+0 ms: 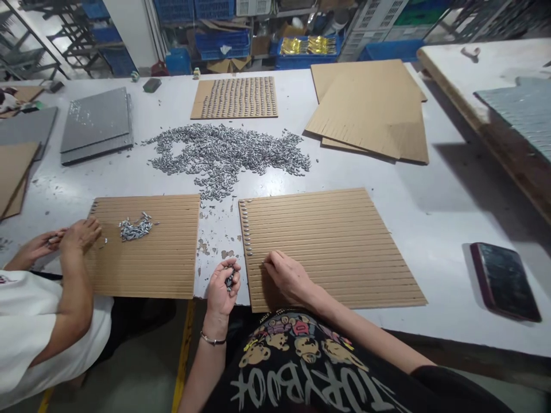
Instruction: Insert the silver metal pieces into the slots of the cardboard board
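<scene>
A grooved cardboard board (336, 246) lies in front of me, with a short column of small silver pieces along its left edge. My left hand (222, 287) is cupped shut on a handful of small silver pieces at the table's front edge, just left of the board. My right hand (286, 275) rests on the board's lower left part, its fingertips pinched at a groove; what they pinch is too small to see. A large pile of the silver pieces (224, 152) lies further back on the white table (430, 218).
A co-worker in a white shirt at my left has both hands (64, 238) at another grooved board (146, 246) bearing a small heap of pieces. A filled board (236, 97), stacked cardboard sheets (370, 109), grey panels (97, 123) and a dark phone (503, 281) lie around.
</scene>
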Demonstrator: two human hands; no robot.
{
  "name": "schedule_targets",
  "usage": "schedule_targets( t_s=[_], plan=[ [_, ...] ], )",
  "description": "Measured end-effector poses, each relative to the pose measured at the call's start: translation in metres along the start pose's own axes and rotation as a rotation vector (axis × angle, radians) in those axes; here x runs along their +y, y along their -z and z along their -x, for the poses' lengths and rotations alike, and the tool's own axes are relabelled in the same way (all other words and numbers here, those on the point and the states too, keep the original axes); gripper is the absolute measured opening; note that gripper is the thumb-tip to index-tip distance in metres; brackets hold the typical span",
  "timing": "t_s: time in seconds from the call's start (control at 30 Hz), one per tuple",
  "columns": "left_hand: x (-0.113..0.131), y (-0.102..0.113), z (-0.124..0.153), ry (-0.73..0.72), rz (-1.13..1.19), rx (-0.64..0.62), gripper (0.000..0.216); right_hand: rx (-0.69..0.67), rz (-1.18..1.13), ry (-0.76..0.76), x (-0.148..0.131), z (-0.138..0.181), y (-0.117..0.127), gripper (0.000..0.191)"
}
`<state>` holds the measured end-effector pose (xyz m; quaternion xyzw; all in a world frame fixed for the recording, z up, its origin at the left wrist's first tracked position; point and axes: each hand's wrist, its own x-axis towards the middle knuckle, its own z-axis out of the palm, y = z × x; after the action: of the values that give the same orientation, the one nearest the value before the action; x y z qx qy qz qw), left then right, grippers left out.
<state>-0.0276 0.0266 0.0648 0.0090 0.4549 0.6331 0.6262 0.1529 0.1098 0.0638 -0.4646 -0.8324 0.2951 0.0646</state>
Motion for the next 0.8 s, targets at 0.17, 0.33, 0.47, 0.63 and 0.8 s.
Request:
schedule_targets(
  t_s=[0.17, 0.33, 0.47, 0.63, 0.8],
  plan=[
    [0.001, 0.001, 0.001, 0.008, -0.015, -0.001, 0.024, -0.028, -0.204, 0.106, -0.013, -0.016, 0.003, 0.013],
    [0.000, 0.003, 0.000, 0.023, -0.048, -0.003, 0.030, -0.038, -0.153, 0.041, -0.025, -0.029, -0.002, 0.014],
    [-0.003, 0.007, -0.002, 0.038, -0.056, 0.007, 0.031, -0.072, -0.090, 0.006, -0.028, -0.034, -0.003, 0.016],
    [-0.004, 0.009, -0.004, 0.025, -0.054, -0.016, 0.025, -0.043, -0.165, -0.085, -0.026, -0.036, 0.000, 0.008],
    [-0.007, 0.000, 0.003, 0.038, -0.138, -0.016, 0.028, 0.052, -0.380, 0.040, -0.028, -0.016, 0.009, 0.014]
  ],
)
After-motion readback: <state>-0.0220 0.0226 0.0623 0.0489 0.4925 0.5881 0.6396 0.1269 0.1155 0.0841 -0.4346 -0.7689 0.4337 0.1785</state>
